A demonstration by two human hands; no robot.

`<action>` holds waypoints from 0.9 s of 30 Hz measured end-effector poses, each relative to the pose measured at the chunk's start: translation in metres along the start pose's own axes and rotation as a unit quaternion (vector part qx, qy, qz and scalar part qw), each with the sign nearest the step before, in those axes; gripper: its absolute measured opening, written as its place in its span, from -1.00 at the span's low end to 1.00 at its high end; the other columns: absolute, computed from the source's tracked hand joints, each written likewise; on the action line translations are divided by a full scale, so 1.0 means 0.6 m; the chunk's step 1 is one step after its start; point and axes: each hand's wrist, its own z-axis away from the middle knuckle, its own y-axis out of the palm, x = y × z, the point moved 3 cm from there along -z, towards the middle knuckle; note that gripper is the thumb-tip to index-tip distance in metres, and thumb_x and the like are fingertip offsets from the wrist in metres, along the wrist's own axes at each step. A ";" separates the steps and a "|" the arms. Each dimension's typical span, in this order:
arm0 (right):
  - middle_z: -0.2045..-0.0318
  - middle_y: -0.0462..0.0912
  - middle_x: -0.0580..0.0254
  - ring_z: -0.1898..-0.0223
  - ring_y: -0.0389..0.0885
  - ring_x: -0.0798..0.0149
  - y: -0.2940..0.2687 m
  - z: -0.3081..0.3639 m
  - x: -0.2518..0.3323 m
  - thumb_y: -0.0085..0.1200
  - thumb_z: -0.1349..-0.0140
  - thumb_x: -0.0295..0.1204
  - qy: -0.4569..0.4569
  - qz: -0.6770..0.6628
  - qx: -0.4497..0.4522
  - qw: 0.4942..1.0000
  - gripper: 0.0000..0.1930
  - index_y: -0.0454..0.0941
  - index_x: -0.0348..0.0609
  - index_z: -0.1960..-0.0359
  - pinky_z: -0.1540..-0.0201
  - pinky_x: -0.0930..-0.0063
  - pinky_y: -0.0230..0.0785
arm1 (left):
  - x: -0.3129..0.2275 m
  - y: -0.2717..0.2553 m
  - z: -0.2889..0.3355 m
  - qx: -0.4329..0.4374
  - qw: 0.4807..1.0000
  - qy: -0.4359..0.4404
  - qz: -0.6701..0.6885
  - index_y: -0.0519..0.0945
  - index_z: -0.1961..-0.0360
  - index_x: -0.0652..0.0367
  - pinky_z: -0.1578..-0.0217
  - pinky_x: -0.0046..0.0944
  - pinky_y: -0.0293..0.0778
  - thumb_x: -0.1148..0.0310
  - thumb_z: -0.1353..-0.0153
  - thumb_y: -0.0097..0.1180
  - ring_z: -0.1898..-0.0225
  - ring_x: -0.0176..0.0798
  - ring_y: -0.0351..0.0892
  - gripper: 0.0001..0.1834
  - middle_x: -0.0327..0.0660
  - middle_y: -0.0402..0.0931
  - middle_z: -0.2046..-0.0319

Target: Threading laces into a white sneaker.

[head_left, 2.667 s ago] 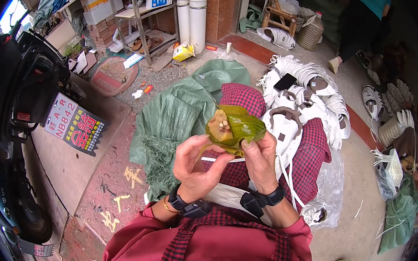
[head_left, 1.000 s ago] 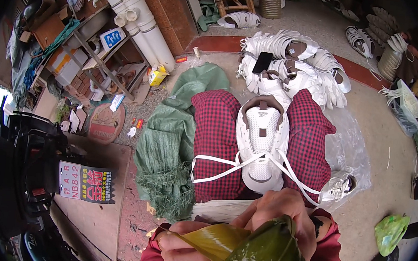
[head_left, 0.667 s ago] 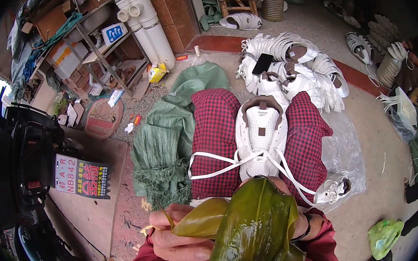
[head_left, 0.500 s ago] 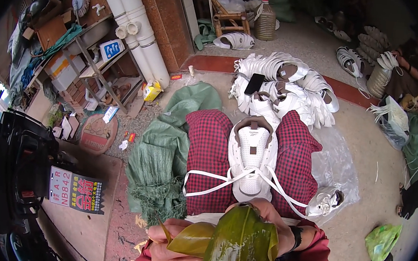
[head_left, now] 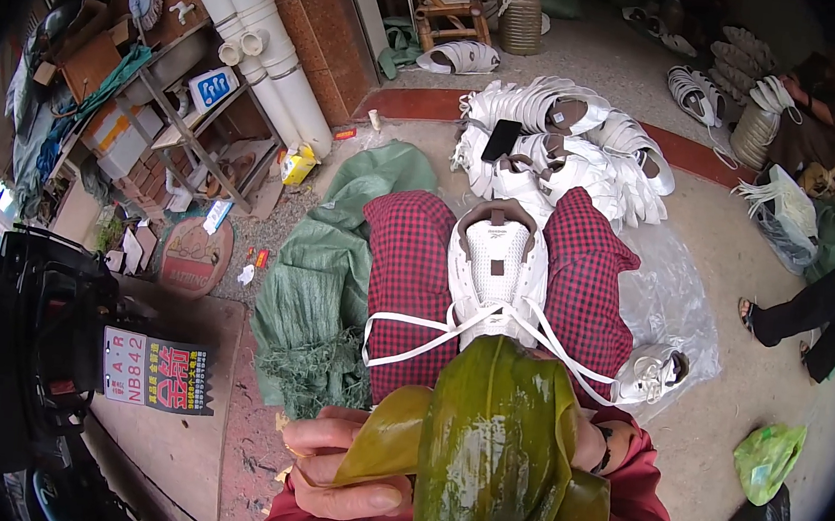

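A large glossy green leaf wrapping (head_left: 494,459), like the bamboo leaf around a rice dumpling, is held up close in front of me. My left hand (head_left: 347,470) pinches its yellowish side flap between thumb and fingers. On the other side my right hand (head_left: 589,444) grips the wrapping from behind; its fingers are hidden by the leaf. Just beyond, a white sneaker (head_left: 499,255) with a brown collar lies in my lap, untouched, between my knees in red-and-black checked cloth (head_left: 404,279). Its loose white laces (head_left: 421,323) spread out to both sides.
Ahead lies a pile of white shoe uppers (head_left: 610,194) with a black phone (head_left: 501,140) on it. Green sacking (head_left: 321,271) is at left, beside a parked scooter (head_left: 40,315). A single white shoe (head_left: 650,373) rests at right. Another person's leg (head_left: 810,303) shows farther right.
The leaf wrapping has come up and now hides most of my right hand. My left fingers have spread along the flap. A person's leg has stepped into view at the right.
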 end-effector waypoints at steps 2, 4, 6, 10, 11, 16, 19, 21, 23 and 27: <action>-0.07 0.54 0.14 -0.08 0.54 0.31 -0.013 0.002 0.002 0.13 -0.26 -0.38 -0.008 0.013 -0.033 0.999 -0.46 0.31 -0.31 -0.24 -0.12 0.35 0.41 | -0.009 -0.004 -0.011 0.091 0.995 -0.013 -0.030 0.69 0.15 0.08 0.43 -0.31 0.60 0.37 -0.17 0.28 0.19 -0.09 0.52 -0.79 -0.13 0.68 0.29; -0.06 0.55 0.17 -0.06 0.55 0.33 -0.046 -0.018 0.004 0.08 -0.31 -0.35 -0.006 0.029 -0.042 0.999 -0.47 0.29 -0.27 -0.27 -0.08 0.39 0.43 | 0.004 0.017 -0.023 -0.041 0.993 0.035 -0.104 0.69 0.16 0.02 0.41 -0.33 0.60 0.32 -0.17 0.31 0.20 -0.13 0.51 -0.79 -0.18 0.65 0.36; -0.07 0.54 0.17 -0.06 0.55 0.33 -0.050 -0.030 0.011 0.08 -0.31 -0.35 -0.064 0.060 -0.022 0.996 -0.48 0.28 -0.25 -0.27 -0.09 0.38 0.44 | 0.004 0.007 -0.022 -0.011 0.995 0.010 -0.096 0.69 0.15 0.00 0.38 -0.32 0.60 0.41 -0.09 0.33 0.20 -0.15 0.50 -0.75 -0.22 0.63 0.35; -0.11 0.50 0.16 -0.12 0.52 0.29 -0.067 -0.017 0.055 0.08 -0.31 -0.36 -0.156 0.105 -0.043 0.981 -0.48 0.27 -0.23 -0.27 -0.14 0.34 0.42 | 0.015 -0.015 -0.016 0.066 0.987 0.010 -0.146 0.55 -0.04 0.05 0.49 -0.35 0.51 0.58 -0.03 -0.13 0.27 -0.08 0.39 -0.50 -0.16 0.45 0.31; -0.12 0.50 0.15 -0.13 0.51 0.26 -0.066 -0.007 0.081 0.08 -0.31 -0.36 -0.209 0.154 -0.056 0.964 -0.47 0.27 -0.22 -0.27 -0.19 0.32 0.39 | 0.022 -0.011 -0.014 0.050 0.988 -0.009 -0.147 0.54 -0.04 0.09 0.43 -0.27 0.49 0.61 -0.05 -0.15 0.27 -0.06 0.38 -0.50 -0.12 0.45 0.31; -0.08 0.53 0.19 -0.11 0.51 0.29 -0.095 0.097 0.208 0.08 -0.31 -0.28 -0.321 0.319 -0.148 0.879 -0.51 0.33 -0.20 -0.21 -0.21 0.29 0.34 | 0.049 -0.073 0.007 0.098 0.948 -0.022 -0.302 0.45 -0.16 0.36 -0.02 -0.04 0.40 0.40 -0.41 -0.11 -0.02 -0.02 0.46 -0.63 0.03 0.51 0.00; 0.09 0.58 0.35 0.15 0.50 0.51 -0.079 0.195 0.281 0.09 -0.32 -0.31 -0.418 0.378 -0.211 0.799 -0.69 0.46 -0.14 -0.03 0.18 0.56 0.35 | 0.045 -0.038 -0.027 0.068 0.952 -0.073 -0.291 0.52 0.09 0.41 0.10 -0.03 0.42 0.18 -0.35 -0.04 0.19 0.00 0.49 -0.59 0.06 0.52 0.18; 0.13 0.58 0.37 0.20 0.49 0.53 -0.079 0.286 0.320 0.10 -0.32 -0.32 -0.473 0.405 -0.251 0.741 -0.71 0.47 -0.13 0.00 0.24 0.59 0.32 | 0.058 0.000 -0.045 0.038 0.970 0.019 -0.238 0.60 0.34 0.50 0.29 -0.08 0.40 0.47 -0.30 0.09 0.36 -0.02 0.48 -0.79 0.02 0.54 0.38; 0.24 0.61 0.42 0.31 0.50 0.56 -0.092 0.391 0.352 0.12 -0.31 -0.33 -0.543 0.422 -0.340 0.641 -0.76 0.52 -0.13 0.05 0.35 0.65 0.28 | 0.064 0.023 -0.044 0.064 0.967 -0.004 -0.246 0.60 0.31 0.49 0.29 -0.09 0.41 0.49 -0.29 0.09 0.36 -0.01 0.49 -0.80 0.03 0.53 0.38; 0.31 0.66 0.40 0.37 0.53 0.54 -0.172 0.615 0.361 0.16 -0.26 -0.35 -0.606 0.363 -0.490 0.510 -0.81 0.59 -0.13 0.15 0.38 0.63 0.29 | 0.089 0.048 -0.052 0.124 0.967 -0.030 -0.219 0.62 0.23 0.45 0.30 -0.09 0.44 0.47 -0.30 0.08 0.34 0.01 0.50 -0.80 0.04 0.53 0.35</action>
